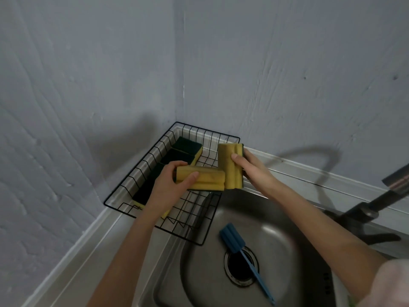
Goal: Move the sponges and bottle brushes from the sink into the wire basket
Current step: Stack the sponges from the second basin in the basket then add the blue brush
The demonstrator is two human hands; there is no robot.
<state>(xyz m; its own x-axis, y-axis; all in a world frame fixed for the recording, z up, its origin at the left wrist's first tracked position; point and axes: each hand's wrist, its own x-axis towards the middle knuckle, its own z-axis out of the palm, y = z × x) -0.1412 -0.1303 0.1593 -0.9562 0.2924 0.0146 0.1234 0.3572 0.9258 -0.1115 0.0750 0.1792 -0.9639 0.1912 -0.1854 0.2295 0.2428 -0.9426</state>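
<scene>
Risk: the wire basket overhangs the sink rim, so a sponge released near its right edge may drop back into the sink. The left hand clamps one yellow sponge over the basket; the right hand clamps an upright sponge at the basket's right edge. A blue bottle brush lies across the drain.

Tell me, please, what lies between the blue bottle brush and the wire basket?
Only bare steel sink wall separates the bottle brush from the wire basket in the head view.

Grey textured walls, corner; steel counter
</scene>
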